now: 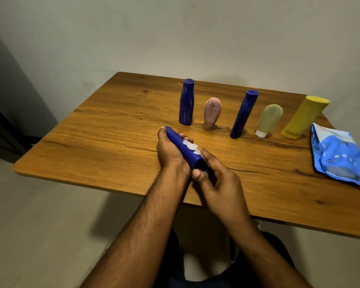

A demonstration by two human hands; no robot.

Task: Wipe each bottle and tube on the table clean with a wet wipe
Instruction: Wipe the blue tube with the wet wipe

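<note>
My left hand (169, 151) grips a dark blue tube (180, 146), held slanted above the wooden table (92, 146). My right hand (214, 175) holds a white wet wipe (192, 147) against the tube's lower end, fingers curled round it. Behind them stand a blue bottle (186, 102), a pink tube (212, 113), a tall blue bottle (244, 114), a pale green tube (269, 119) on its white cap and a yellow tube (303, 116).
A blue wet-wipe pack (339, 154) lies at the table's right edge. The table's back edge meets a plain wall. Its front edge runs just below my wrists, with my lap beneath.
</note>
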